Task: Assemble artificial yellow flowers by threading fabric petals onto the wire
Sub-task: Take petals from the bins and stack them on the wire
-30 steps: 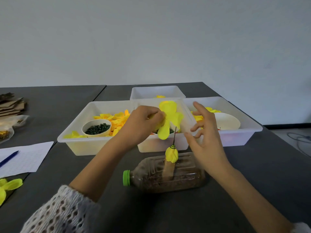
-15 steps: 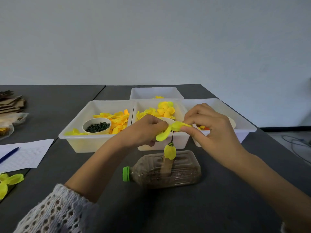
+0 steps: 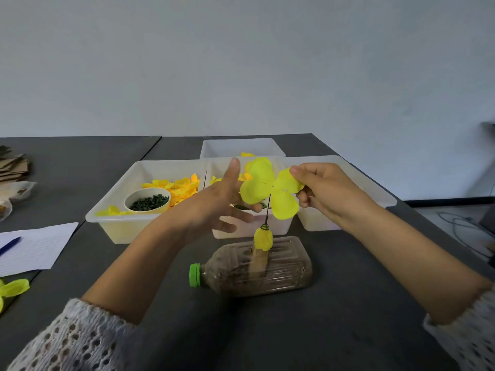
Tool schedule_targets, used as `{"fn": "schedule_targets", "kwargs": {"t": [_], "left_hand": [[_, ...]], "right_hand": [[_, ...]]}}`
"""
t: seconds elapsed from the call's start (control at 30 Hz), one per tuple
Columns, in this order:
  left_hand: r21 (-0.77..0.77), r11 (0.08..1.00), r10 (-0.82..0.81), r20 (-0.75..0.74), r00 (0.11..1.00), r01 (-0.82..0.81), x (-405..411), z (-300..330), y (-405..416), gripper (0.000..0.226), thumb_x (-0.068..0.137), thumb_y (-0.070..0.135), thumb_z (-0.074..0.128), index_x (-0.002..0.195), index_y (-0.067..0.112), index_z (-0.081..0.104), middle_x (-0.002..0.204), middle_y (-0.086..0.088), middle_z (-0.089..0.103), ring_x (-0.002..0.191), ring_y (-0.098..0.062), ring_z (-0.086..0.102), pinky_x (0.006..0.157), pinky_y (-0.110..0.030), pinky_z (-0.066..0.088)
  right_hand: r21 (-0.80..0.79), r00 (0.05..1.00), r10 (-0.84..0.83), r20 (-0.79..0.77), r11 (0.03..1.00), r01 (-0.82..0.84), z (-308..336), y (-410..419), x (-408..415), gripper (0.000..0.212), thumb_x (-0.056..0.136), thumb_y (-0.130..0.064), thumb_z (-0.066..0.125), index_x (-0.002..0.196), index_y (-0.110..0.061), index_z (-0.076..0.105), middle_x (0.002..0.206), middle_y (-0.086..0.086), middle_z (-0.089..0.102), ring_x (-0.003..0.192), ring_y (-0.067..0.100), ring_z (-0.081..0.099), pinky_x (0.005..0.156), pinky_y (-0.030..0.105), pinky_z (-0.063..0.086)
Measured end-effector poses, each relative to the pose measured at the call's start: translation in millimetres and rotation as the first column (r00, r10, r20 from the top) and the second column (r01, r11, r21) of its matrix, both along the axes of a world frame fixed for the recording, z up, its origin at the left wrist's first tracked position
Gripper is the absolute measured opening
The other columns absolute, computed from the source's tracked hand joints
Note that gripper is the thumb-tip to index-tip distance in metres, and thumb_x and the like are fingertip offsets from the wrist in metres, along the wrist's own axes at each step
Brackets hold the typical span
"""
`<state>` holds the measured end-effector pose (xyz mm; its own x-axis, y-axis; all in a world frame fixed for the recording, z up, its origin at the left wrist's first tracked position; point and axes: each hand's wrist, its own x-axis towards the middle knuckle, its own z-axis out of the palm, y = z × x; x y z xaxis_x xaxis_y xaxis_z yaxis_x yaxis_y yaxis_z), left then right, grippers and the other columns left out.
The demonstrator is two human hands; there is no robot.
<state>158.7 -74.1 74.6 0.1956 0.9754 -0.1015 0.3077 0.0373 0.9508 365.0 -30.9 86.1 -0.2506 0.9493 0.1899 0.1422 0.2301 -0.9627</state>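
1. Lying at lower centre, the bottle (image 3: 257, 266) holds the upright wire (image 3: 267, 210).
2. The right hand (image 3: 324, 194) pinches the four-lobed petal (image 3: 270, 187), centred on the wire's tip.
3. The left hand (image 3: 222, 199), fingers spread and holding nothing, sits just left of the petal.

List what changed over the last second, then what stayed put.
The left hand let go of the yellow petal piece and opened, fingers spread. The right hand, open a second ago, now pinches the piece's right lobe; the piece is spread flat with the wire at its centre hole. The bud, the bottle and the bins stayed put.
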Motion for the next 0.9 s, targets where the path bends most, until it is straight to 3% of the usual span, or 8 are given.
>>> {"fn": "schedule_targets", "kwargs": {"t": [0.07,0.17,0.23,0.43,0.9], "left_hand": [[0.123,0.992,0.050,-0.092,0.994,-0.038,1,-2,-2,0.052,0.091,0.066,0.041,0.105,0.025,0.068,0.093,0.019,0.070,0.075,0.000,0.067,0.064,-0.025,0.043],[0.222,0.969,0.130,-0.082,0.988,-0.109,1,-6,1,0.023,0.098,0.033,0.057,0.085,0.017,0.066,0.074,0.016,0.066,0.062,0.000,0.056,0.056,-0.022,0.036],[0.208,0.963,0.180,-0.034,0.983,-0.169,2,-8,5,0.025,0.099,0.029,0.056,0.076,0.019,0.061,0.072,0.014,0.067,0.057,-0.001,0.053,0.053,-0.020,0.034],[0.157,0.956,0.252,-0.004,0.968,-0.248,7,-16,14,0.024,0.098,0.029,0.057,0.081,0.013,0.063,0.070,0.012,0.068,0.051,-0.001,0.050,0.047,-0.019,0.033],[0.060,0.957,0.284,0.020,0.959,-0.284,4,-32,19,0.025,0.100,0.028,0.055,0.080,0.017,0.067,0.072,0.009,0.070,0.052,-0.005,0.049,0.051,-0.022,0.033]], "right_hand": [[-0.118,0.996,-0.021,-0.089,0.993,0.011,-4,8,-3,0.027,0.100,-0.018,0.050,0.087,0.004,0.060,0.053,0.007,0.045,0.044,0.013,0.038,0.050,0.026,0.038],[-0.270,0.980,-0.064,-0.188,0.963,0.011,-12,15,-6,0.021,0.099,-0.019,0.053,0.084,-0.004,0.058,0.058,0.004,0.047,0.044,0.012,0.038,0.043,0.021,0.038],[-0.327,0.982,-0.074,-0.174,0.945,0.013,-18,18,-6,0.021,0.098,-0.021,0.055,0.082,-0.008,0.059,0.064,0.006,0.050,0.048,0.013,0.037,0.043,0.023,0.038],[-0.360,0.990,-0.080,-0.120,0.932,0.032,-32,24,-2,0.026,0.096,-0.031,0.058,0.077,-0.014,0.056,0.061,0.003,0.048,0.043,0.011,0.031,0.041,0.021,0.031],[-0.263,0.997,0.000,-0.072,0.965,-0.019,-50,28,1,0.028,0.098,-0.029,0.054,0.077,-0.012,0.060,0.058,0.001,0.049,0.043,0.010,0.035,0.045,0.022,0.035]]}}
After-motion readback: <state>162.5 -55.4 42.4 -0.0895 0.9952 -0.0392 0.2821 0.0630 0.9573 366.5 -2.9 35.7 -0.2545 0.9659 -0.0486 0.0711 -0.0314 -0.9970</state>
